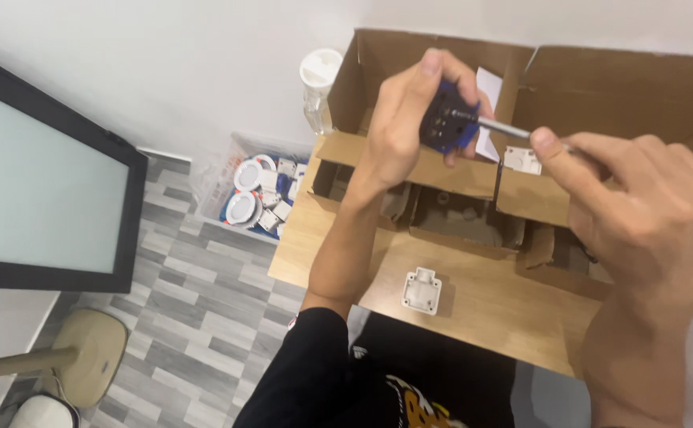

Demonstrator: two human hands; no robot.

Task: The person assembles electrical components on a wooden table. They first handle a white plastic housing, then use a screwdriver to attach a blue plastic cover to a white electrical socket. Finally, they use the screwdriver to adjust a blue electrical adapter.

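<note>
While the right hand (640, 198) hides its handle, the screwdriver (501, 128) meets the blue part (446, 119).

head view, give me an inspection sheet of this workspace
surface: wooden board lying over the lap.
job's things: blue part; metal screwdriver shaft with its tip at the part.
clutter: white plastic piece on the board; another white piece in the open cardboard box.
grippers: left hand holds the blue part; right hand grips the screwdriver.
cables: nothing seen.
surroundings: clear bin of white fittings, clear bottle, dark-framed panel, grey plank floor.
</note>
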